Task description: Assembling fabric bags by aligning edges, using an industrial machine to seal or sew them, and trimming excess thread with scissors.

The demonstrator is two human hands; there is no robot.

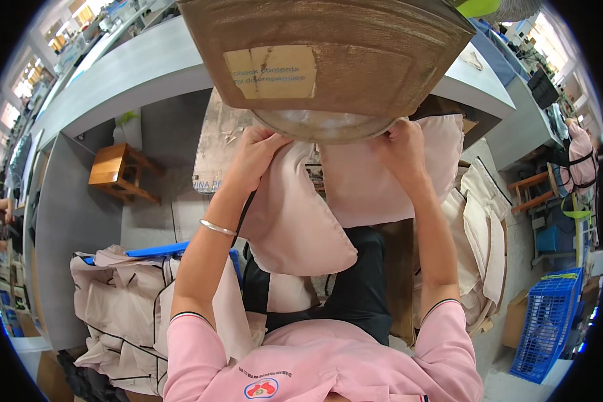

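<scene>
Pale pink fabric piece (298,218) was pinched at upper end by closed left hand (258,157); long axis ran steeply down and slightly rightward, rounded end pointing to lap, above dark trousers (358,271). Second fabric panel (362,184) was gripped near top by closed right hand (403,151), long axis crosswise. Fingertips were partly hidden beneath brown box (355,60). Whether pieces were joined could not be told.
</scene>
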